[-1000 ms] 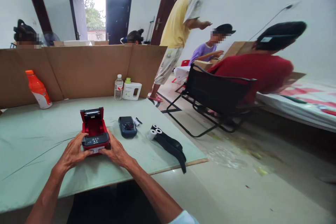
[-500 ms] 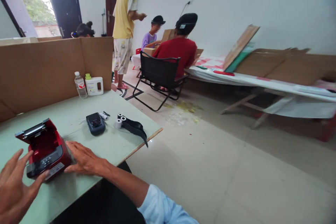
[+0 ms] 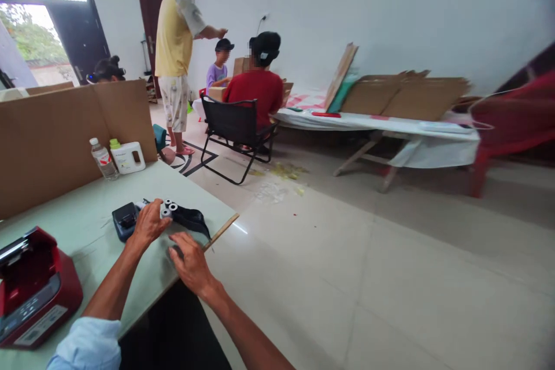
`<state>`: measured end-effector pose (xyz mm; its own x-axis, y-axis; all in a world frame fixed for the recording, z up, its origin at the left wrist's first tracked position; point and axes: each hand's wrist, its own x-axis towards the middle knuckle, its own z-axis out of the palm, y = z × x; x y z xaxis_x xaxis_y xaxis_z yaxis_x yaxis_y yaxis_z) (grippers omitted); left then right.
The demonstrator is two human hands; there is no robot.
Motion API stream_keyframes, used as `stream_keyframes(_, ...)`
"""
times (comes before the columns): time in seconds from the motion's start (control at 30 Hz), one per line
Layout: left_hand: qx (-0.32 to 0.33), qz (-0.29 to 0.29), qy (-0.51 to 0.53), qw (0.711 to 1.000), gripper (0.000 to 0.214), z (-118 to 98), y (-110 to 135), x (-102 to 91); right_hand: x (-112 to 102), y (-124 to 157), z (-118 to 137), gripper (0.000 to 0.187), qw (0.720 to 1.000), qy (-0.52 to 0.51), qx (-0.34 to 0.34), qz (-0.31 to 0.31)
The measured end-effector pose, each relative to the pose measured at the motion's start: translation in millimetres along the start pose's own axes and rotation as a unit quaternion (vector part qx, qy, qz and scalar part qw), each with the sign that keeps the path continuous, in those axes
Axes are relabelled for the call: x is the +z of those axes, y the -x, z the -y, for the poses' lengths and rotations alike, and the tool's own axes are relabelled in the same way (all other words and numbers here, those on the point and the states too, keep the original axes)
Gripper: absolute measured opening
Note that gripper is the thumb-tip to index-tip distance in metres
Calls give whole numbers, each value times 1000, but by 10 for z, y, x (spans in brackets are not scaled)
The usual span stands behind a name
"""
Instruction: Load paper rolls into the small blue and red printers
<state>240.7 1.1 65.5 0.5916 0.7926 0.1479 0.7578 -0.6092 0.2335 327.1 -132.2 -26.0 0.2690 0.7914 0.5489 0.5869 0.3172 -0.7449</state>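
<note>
My left hand (image 3: 148, 224) reaches across the pale green table (image 3: 87, 225), fingers curled onto a white paper roll (image 3: 163, 213) beside two more rolls (image 3: 170, 206). The rolls lie against a black pouch (image 3: 191, 220). A dark blue handheld device (image 3: 123, 221) sits just left of that hand. Near the table's edge my right hand (image 3: 191, 261) lies flat with its fingertips on a small dark thing I cannot make out. A red label printer (image 3: 34, 286) with its lid open stands apart at the lower left, touched by neither hand.
A cardboard divider (image 3: 52, 139) backs the table, with a water bottle (image 3: 103, 160) and a white jug (image 3: 128, 157) in front of it. Across the tiled floor a person in yellow (image 3: 173, 34) stands near a black chair (image 3: 234, 124), where a person in red (image 3: 254, 89) sits at a long table (image 3: 381, 124).
Both hands left the red printer and moved right to the paper rolls and black pouch. The view swung right, so the printer now sits at the lower left.
</note>
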Motion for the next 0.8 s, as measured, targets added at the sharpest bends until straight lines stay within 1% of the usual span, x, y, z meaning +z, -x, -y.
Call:
stream_keyframes(0.1, -14, 11, -18, 1000, 44, -74, -120, 67, -19, 29, -58, 29, 1000, -11, 9, -15)
stream_keyframes(0.2, -31, 13, -37, 999, 37, -96, -148, 94, -10, 23, -73, 30, 999, -17, 16, -24)
stream_keyframes(0.37, -41, 15, -62, 997, 32, -122, -65, 63, -18, -4, -67, 28, 999, -20, 31, -25)
stream_keyframes(0.43, -32, 10, -81, 996, 28, -140, 2, 28, -33, -17, -56, 27, 999, -20, 35, -23)
stream_keyframes(0.53, 10, -24, -91, 995, 27, -158, 121, -46, -49, -24, -30, 26, 999, -22, 39, -14)
stream_keyframes(0.63, 48, -69, -74, 994, 31, -162, 249, -162, -15, 3, -2, 26, 997, -50, 57, -11)
stream_keyframes(0.73, 77, -109, -46, 990, 33, -161, 396, -333, 88, 50, 34, 31, 988, -105, 106, -27)
stream_keyframes(0.8, 92, -125, -17, 988, 31, -161, 516, -469, 167, 69, 80, 39, 975, -167, 145, -36)
